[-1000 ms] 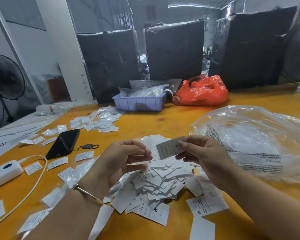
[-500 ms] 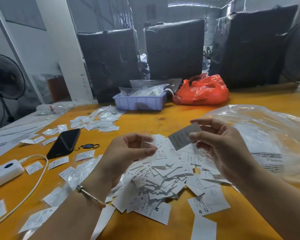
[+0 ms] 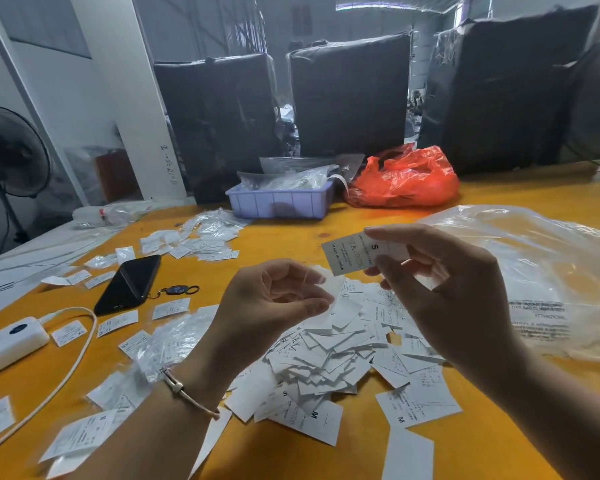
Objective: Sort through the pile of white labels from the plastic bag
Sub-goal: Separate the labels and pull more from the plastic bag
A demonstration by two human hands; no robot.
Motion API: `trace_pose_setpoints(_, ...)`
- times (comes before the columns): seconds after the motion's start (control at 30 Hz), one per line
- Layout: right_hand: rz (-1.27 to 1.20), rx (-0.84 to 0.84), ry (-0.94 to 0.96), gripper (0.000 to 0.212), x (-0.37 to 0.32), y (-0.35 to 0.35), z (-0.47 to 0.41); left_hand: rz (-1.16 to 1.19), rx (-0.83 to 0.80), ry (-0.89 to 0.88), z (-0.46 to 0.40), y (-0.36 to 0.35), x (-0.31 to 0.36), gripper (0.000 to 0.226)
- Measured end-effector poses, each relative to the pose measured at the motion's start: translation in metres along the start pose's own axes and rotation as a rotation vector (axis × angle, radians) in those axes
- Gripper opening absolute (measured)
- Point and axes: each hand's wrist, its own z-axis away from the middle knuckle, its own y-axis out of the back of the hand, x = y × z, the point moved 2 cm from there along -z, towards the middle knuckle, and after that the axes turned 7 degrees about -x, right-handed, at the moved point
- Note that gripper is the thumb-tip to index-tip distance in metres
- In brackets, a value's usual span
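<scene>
Mid-sort, by the look of it. Right hand (image 3: 451,292) pinching one label marked S (image 3: 355,249) above the pile of white labels (image 3: 329,351); left hand (image 3: 271,306) pinching another label (image 3: 331,289). Small sorted groups (image 3: 201,242) across the table (image 3: 465,455); most labels still heaped beside the emptied plastic bag (image 3: 541,271).

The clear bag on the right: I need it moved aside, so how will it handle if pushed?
Likely floppy: the clear bag lies crumpled and billowed on the table. Probably very light, being thin see-through film. It would likely crumple or slide rather than move as one piece.
</scene>
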Motion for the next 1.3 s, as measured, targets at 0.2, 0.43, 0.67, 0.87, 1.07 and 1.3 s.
trace_pose_setpoints(0.2, 0.053, -0.013, 0.013, 0.040, 0.004, 0.001, -0.002, -0.001, -0.022, -0.026, 0.001, 0.000, 0.001, 0.032)
trace_pose_setpoints(0.43, 0.055, -0.067, 0.028, 0.044, 0.005, -0.001, -0.002, 0.059, -0.051, -0.009, 0.000, 0.001, -0.001, 0.031)
trace_pose_setpoints(0.67, 0.097, -0.162, 0.012, 0.047, 0.013, -0.003, -0.001, 0.080, -0.142, 0.037, 0.002, 0.000, -0.002, 0.025)
trace_pose_setpoints(0.87, 0.083, -0.292, -0.076, 0.057, 0.021, -0.010, 0.003, 0.069, -0.177, 0.081, -0.001, -0.004, -0.004, 0.014)
trace_pose_setpoints(1.07, 0.170, -0.135, -0.106, 0.036, 0.022, -0.007, 0.001, 0.168, -0.106, 0.111, -0.002, -0.002, -0.005, 0.024)
trace_pose_setpoints(1.3, 0.080, -0.154, -0.162, 0.023, 0.021, -0.012, 0.003, 0.250, -0.085, 0.119, -0.004, -0.004, -0.006, 0.022)
